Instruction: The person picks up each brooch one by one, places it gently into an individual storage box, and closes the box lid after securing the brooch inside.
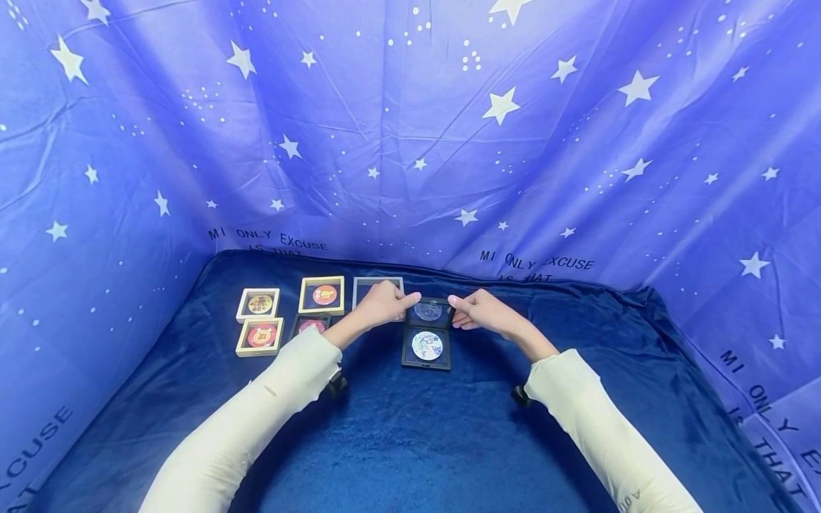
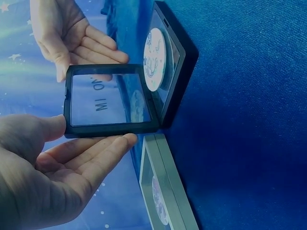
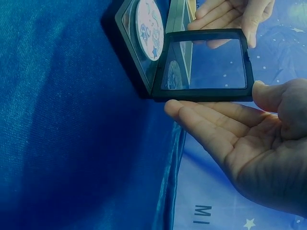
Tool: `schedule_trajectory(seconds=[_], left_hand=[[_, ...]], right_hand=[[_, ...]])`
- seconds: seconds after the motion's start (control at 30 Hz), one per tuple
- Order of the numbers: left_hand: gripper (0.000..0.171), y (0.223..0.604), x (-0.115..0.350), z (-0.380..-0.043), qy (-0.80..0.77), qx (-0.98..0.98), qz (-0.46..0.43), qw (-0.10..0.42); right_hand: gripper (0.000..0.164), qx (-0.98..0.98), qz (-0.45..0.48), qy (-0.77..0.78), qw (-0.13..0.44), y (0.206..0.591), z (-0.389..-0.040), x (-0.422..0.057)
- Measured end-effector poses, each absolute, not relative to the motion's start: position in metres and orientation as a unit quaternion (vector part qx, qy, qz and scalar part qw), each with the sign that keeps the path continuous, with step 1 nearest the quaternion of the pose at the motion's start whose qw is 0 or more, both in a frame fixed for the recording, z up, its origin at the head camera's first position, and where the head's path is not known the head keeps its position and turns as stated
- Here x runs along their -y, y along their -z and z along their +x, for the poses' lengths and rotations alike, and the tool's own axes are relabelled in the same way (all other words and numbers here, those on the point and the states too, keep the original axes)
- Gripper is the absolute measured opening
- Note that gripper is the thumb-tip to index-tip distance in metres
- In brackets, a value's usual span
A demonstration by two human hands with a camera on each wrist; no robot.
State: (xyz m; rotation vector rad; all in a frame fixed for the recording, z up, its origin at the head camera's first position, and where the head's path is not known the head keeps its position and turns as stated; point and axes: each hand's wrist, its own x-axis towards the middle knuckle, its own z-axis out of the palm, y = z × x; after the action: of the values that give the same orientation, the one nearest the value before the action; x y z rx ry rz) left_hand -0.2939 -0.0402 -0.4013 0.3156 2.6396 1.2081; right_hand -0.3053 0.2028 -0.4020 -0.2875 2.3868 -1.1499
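A black display case (image 1: 426, 366) stands open on the dark blue cloth, its clear-windowed lid (image 2: 110, 130) raised at the hinge. Inside the base lies a round white badge (image 1: 427, 346) with a blue and pink picture. My left hand (image 1: 383, 303) holds the lid's left side, thumb at the upper corner and fingers along the edge. On the opposite side my right hand (image 1: 482, 312) holds the lid the same way, as the right wrist view shows with the thumb (image 3: 268, 96) on the corner. Both palms face inward.
Left of the case lie a grey frame (image 1: 378, 279), a dark frame (image 1: 312, 325) partly behind the left sleeve, and cream frames (image 1: 323, 311) with round red or yellow badges. A blue star-printed curtain (image 1: 398, 142) hangs behind the cloth-covered table (image 1: 410, 442).
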Motion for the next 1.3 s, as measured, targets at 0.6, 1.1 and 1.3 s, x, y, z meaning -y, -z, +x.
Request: schedule_trajectory(seconds=[0.6,1.1,1.3], left_hand=[[0.062,0.403,0.043,-0.286,-0.386,-0.905,0.144,0.108],[0.061,0.41,0.05,-0.285,-0.379,-0.898,0.206,0.081],[0.058,0.411,0.056,-0.282,-0.406,-0.875,0.247,0.095]], right_hand=[[0.053,-0.874,-0.141,0.401,0.235,0.401,-0.297,-0.205],[0.05,-0.894,-0.174,0.361,0.2,0.406,-0.289,-0.207],[0.046,-0.909,-0.189,0.327,0.175,0.41,-0.284,-0.208]])
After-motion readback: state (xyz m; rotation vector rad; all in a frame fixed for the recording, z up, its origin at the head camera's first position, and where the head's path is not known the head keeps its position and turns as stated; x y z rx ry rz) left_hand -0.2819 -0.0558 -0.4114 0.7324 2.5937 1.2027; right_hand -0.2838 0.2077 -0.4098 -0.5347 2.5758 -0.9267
